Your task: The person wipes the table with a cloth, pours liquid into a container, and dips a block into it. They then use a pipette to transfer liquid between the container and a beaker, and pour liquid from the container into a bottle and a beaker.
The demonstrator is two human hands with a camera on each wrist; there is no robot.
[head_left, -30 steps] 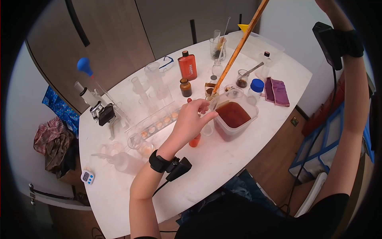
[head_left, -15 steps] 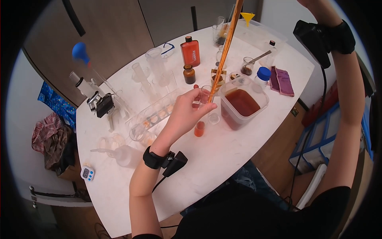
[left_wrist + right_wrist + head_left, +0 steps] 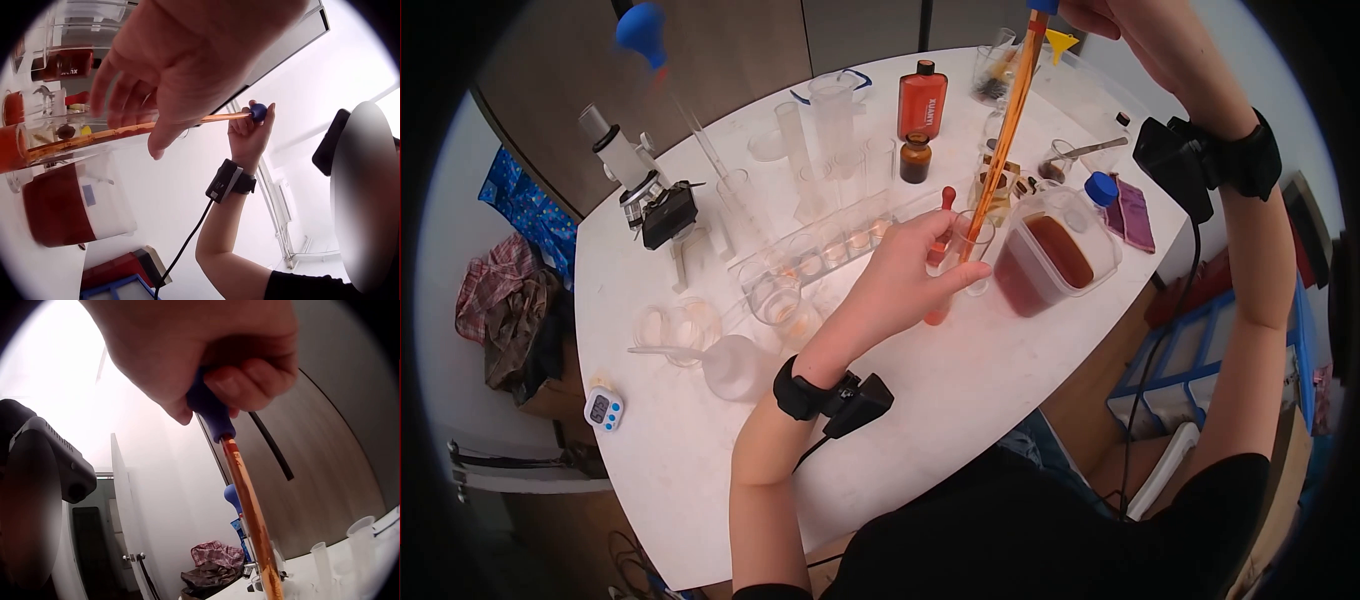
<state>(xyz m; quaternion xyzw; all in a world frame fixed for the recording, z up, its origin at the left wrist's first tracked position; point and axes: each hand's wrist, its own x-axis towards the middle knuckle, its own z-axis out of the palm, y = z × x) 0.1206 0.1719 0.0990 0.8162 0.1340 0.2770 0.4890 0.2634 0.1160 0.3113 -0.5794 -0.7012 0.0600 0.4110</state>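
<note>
My left hand [image 3: 900, 275] grips a clear glass tube [image 3: 987, 240], thumb in front and fingers behind. Orange liquid [image 3: 11, 149] lies in the bottom of this tube in the left wrist view. A long glass pipette [image 3: 1003, 150] filled with orange-brown liquid slants down into the tube's mouth. At its top sits a blue rubber bulb [image 3: 211, 409], which my right hand [image 3: 206, 353] grips with curled fingers, high above the table. Just right of the tube stands a clear plastic tub [image 3: 1080, 225] of dark red-brown liquid. Behind my left fingers shows a red-bulbed dropper [image 3: 948, 198].
A rack of small cups [image 3: 835, 245] stretches left of my left hand, near a wash bottle [image 3: 740, 368] and a microscope [image 3: 640, 185]. Behind stand a red bottle [image 3: 922, 105] and a brown jar [image 3: 915, 158]. A blue-capped bottle [image 3: 1101, 188] stands behind the tub.
My right hand has come down into view with the bulb, and the pipette's lower end has moved from beside the tub into the tube. The head view has shifted.
</note>
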